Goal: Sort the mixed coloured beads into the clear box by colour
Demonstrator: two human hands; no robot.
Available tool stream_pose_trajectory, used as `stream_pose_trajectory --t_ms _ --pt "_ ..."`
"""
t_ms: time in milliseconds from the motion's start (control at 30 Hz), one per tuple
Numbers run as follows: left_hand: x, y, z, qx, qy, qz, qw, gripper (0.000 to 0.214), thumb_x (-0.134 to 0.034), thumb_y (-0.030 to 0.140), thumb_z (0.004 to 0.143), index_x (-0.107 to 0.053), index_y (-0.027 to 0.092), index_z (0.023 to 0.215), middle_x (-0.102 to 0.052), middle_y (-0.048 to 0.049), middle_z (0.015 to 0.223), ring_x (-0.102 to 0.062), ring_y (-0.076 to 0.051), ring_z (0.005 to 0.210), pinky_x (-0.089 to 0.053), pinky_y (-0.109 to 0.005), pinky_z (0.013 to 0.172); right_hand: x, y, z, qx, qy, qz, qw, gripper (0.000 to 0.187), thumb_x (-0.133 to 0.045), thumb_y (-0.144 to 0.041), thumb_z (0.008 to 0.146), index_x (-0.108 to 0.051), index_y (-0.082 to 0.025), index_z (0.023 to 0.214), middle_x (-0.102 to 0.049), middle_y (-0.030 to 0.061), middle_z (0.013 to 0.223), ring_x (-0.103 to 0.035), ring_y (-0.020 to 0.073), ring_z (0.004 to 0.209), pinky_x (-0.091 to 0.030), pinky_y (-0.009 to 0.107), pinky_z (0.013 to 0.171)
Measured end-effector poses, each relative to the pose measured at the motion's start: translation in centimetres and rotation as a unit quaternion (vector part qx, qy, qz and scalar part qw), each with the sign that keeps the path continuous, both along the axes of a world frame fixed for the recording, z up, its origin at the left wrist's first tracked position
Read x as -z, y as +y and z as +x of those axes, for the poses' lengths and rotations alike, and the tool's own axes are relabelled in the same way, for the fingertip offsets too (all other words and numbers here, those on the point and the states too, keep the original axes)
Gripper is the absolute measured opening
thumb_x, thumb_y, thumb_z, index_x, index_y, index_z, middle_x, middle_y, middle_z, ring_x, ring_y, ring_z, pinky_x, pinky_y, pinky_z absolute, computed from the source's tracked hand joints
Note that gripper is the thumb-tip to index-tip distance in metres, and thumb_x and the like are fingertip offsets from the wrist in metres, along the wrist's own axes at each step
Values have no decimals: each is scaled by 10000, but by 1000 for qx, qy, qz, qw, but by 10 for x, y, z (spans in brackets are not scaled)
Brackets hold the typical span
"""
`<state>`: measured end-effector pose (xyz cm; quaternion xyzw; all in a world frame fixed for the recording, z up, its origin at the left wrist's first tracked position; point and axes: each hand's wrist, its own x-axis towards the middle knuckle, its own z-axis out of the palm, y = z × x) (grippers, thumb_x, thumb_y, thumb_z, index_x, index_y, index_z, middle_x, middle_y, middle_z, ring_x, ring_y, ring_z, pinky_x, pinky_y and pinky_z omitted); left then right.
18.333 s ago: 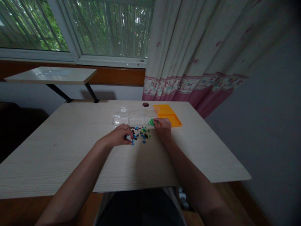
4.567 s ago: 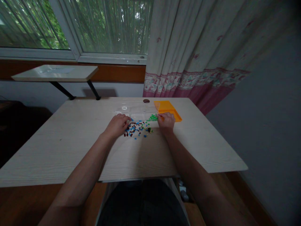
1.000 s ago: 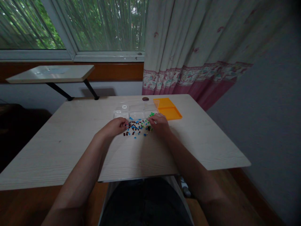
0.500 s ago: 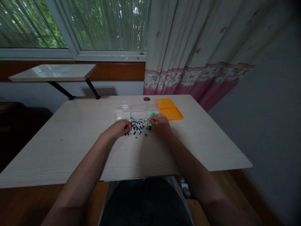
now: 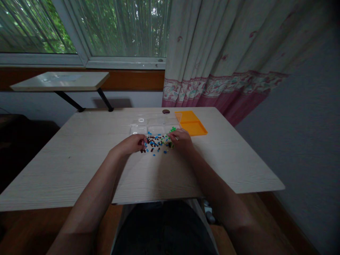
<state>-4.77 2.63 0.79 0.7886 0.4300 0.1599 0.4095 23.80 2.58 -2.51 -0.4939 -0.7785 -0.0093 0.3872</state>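
Because the small pieces (image 5: 153,143) lie loose between the left hand (image 5: 133,143) and right hand (image 5: 182,139), light fingertip pinches seem wisest, the fingers of both curled narrow (whether they hold anything, I cannot tell) with the clear tray (image 5: 156,130) just beyond them.

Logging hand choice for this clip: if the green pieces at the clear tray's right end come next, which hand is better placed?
Probably the right hand: it sits close beside the green pieces. The left hand is farther off, at the left edge of the scattered pieces.
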Motion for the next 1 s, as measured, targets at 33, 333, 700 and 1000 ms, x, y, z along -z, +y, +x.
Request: stream_pose_trajectory --t_ms 33,333,700,1000 --pt "-1 0 0 -1 -1 -11 1000 110 -589 209 767 -589 176 871 -613 19 694 -624 -127 601 -455 -226 569 -1 0 0 -1 -1 -2 1000 203 -593 -328 915 -723 -200 825 -702 59 825 -592 192 830 -418 326 802" --pt "-4 -3 6 5 44 61 997 168 -588 311 828 -633 163 764 -657 -11 670 -599 -122 569 -434 -227 571 -4 -2 -2 -1 -3 -12 1000 229 -573 -343 931 -727 -206 831 -690 61 816 -576 192 818 -408 327 787" --pt "-11 -2 17 -184 -54 188 963 177 -590 337 846 -641 168 857 -625 1 722 -549 -128 661 -401 -233 622 -6 -4 -3 3 -13 -5 1000 211 -585 -324 926 -722 -203 820 -692 56 811 -579 191 821 -402 318 788" --pt "8 4 30 -214 -34 274 937 171 -558 280 894 -678 192 979 -681 -50 910 -601 -173 815 -472 -300 801 -6 -5 -6 -10 -19 -23 1000 242 -552 -341 943 -718 -208 829 -696 62 831 -583 196 835 -406 330 801"
